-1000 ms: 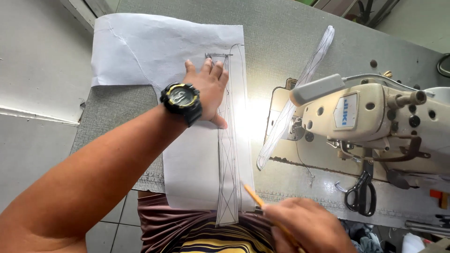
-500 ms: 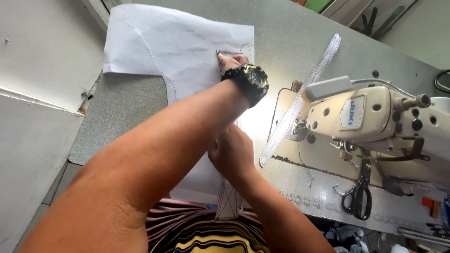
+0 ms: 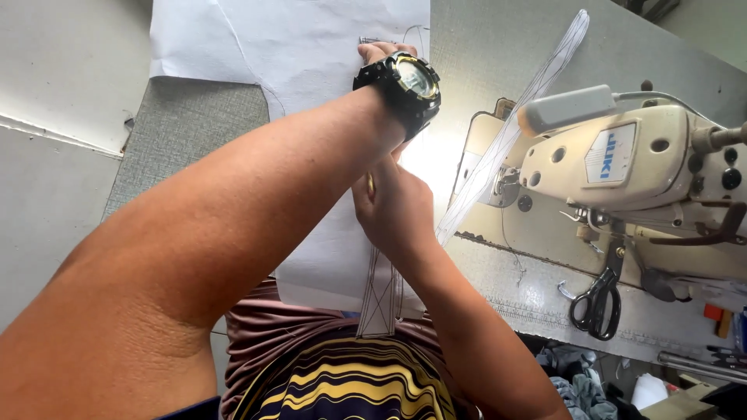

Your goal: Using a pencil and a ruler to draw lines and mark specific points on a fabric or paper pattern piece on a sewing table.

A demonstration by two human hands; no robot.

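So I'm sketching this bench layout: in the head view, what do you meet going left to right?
White paper sheet → black wristwatch → clear curved ruler → cream sewing machine; black-handled scissors hang just below the machine.

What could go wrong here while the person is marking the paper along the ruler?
The left hand is mostly hidden behind the watch, far up the clear ruler, so the ruler's near end might swing. The paper pattern overhangs the table edge and might slide. The left forearm hides the right hand and its pencil.

Grey speckled worktable point(image 3: 179, 140) beside pale wall point(image 3: 54, 70), bright glare.
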